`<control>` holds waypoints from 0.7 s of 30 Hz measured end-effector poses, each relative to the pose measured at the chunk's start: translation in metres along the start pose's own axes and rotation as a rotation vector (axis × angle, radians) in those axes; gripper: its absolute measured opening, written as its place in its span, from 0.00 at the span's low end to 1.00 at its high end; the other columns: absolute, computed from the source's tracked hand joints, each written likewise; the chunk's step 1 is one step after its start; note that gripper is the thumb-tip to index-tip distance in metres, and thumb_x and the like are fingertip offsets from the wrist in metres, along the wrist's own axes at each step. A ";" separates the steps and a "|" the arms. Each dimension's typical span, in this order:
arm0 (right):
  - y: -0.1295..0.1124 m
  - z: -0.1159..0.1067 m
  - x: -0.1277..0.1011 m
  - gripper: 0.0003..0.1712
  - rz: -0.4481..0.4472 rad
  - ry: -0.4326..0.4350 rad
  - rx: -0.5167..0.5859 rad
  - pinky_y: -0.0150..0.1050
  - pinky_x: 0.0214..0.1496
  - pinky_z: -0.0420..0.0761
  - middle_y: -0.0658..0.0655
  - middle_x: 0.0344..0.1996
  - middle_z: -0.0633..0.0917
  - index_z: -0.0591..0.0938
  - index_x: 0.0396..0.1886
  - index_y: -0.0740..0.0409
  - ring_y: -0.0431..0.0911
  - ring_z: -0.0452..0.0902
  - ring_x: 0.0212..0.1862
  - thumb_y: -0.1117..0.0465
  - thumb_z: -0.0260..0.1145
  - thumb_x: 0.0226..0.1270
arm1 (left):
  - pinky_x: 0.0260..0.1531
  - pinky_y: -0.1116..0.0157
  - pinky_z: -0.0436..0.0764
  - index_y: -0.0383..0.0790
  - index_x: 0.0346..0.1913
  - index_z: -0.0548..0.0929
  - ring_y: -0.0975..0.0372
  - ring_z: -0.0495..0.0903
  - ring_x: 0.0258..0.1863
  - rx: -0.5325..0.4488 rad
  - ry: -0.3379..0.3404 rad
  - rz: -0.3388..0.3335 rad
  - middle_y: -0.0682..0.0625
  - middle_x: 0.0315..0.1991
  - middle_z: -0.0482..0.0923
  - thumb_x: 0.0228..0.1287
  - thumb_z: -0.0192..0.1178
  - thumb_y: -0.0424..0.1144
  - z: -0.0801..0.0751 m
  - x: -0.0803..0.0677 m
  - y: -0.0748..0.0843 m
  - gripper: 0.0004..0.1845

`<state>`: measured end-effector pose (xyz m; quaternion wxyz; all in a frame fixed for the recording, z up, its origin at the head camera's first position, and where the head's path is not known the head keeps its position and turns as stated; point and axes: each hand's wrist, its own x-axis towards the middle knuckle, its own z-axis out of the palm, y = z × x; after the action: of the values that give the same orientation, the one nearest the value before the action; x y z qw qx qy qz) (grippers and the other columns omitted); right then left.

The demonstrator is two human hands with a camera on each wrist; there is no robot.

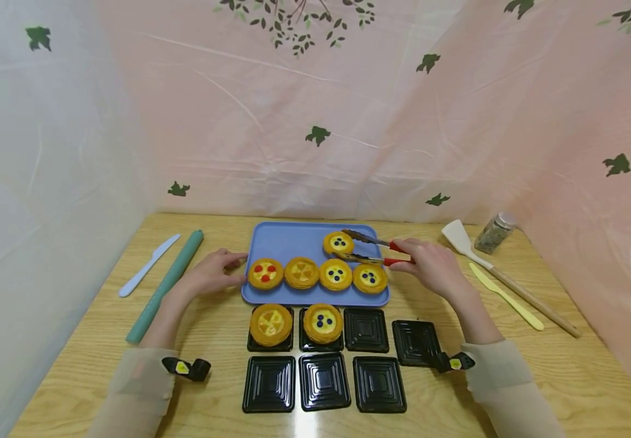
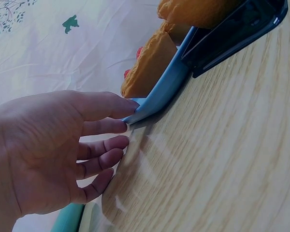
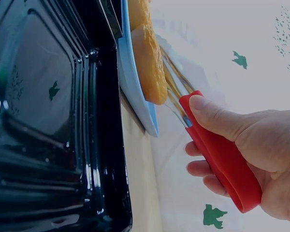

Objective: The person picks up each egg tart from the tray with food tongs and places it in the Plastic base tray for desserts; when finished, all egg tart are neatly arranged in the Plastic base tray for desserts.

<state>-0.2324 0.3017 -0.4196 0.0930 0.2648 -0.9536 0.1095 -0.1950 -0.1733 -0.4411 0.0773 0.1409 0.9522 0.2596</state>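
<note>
The person's right hand [image 1: 430, 263] is curled round the red handles of a pair of tongs [image 1: 372, 249], its grip closed on them, and the tong arms sit either side of a blueberry tart [image 1: 339, 243] at the back of the blue tray [image 1: 288, 237]. That tart stands alone behind a front row of four tarts. The left hand [image 1: 211, 272] lies with fingers straight against the tray's left edge, holding nothing, just bracing the tray on the desk [image 1: 567, 365]. In front of the tray are seven black containers: an orange-topped tart [image 1: 271, 323] and another blueberry tart [image 1: 323, 322] already fill two of them, and the next empty container [image 1: 366, 330] sits just to their right. By my reading, the pick-up of the back tart is under way. The next move would call for a gentle squeeze, a level lift over the front row, and a careful set-down in that empty container.
</note>
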 end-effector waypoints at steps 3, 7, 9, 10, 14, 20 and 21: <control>0.000 0.000 0.000 0.31 -0.002 0.000 -0.002 0.50 0.38 0.83 0.60 0.55 0.89 0.82 0.65 0.55 0.53 0.87 0.39 0.47 0.72 0.67 | 0.58 0.46 0.79 0.34 0.74 0.72 0.46 0.78 0.56 0.001 -0.001 -0.002 0.34 0.57 0.78 0.68 0.66 0.48 0.000 0.000 0.000 0.36; 0.001 -0.001 0.000 0.29 -0.006 0.008 -0.002 0.49 0.37 0.83 0.60 0.54 0.89 0.83 0.63 0.55 0.53 0.87 0.38 0.47 0.72 0.67 | 0.58 0.46 0.79 0.35 0.74 0.72 0.46 0.78 0.56 -0.002 -0.003 -0.002 0.34 0.57 0.78 0.68 0.66 0.48 0.000 0.001 0.000 0.36; 0.002 -0.002 -0.001 0.29 0.000 0.013 0.000 0.49 0.36 0.82 0.60 0.54 0.89 0.83 0.63 0.55 0.53 0.87 0.39 0.47 0.72 0.67 | 0.58 0.46 0.78 0.35 0.74 0.71 0.45 0.78 0.57 -0.005 -0.003 0.001 0.34 0.58 0.78 0.68 0.65 0.48 0.000 0.001 0.001 0.36; 0.002 -0.003 -0.001 0.29 0.004 0.014 0.001 0.49 0.36 0.82 0.60 0.54 0.89 0.83 0.63 0.55 0.53 0.87 0.39 0.47 0.72 0.67 | 0.59 0.45 0.78 0.35 0.74 0.71 0.45 0.78 0.57 -0.006 -0.003 0.003 0.34 0.58 0.77 0.68 0.65 0.48 0.000 0.001 0.001 0.36; 0.001 -0.008 -0.002 0.29 0.020 0.014 -0.003 0.46 0.34 0.81 0.60 0.53 0.89 0.83 0.64 0.53 0.50 0.86 0.37 0.46 0.72 0.67 | 0.60 0.45 0.78 0.34 0.74 0.71 0.45 0.78 0.58 -0.001 -0.001 0.004 0.34 0.59 0.77 0.68 0.65 0.47 0.000 0.000 0.000 0.35; -0.002 -0.024 -0.011 0.30 0.025 0.047 -0.022 0.41 0.31 0.76 0.58 0.48 0.90 0.83 0.63 0.53 0.45 0.79 0.30 0.46 0.73 0.65 | 0.59 0.45 0.78 0.33 0.74 0.71 0.44 0.77 0.57 0.000 -0.006 0.012 0.33 0.58 0.77 0.68 0.65 0.47 0.000 0.000 -0.001 0.36; -0.002 -0.027 -0.015 0.30 0.026 0.051 -0.018 0.40 0.30 0.74 0.58 0.48 0.90 0.83 0.64 0.53 0.44 0.78 0.29 0.46 0.73 0.65 | 0.59 0.45 0.78 0.33 0.74 0.71 0.44 0.78 0.57 0.002 -0.007 0.012 0.33 0.58 0.77 0.68 0.65 0.47 0.001 -0.001 -0.002 0.36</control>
<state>-0.2157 0.3138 -0.3973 0.1183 0.2486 -0.9551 0.1090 -0.1946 -0.1749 -0.4426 0.0789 0.1476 0.9514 0.2587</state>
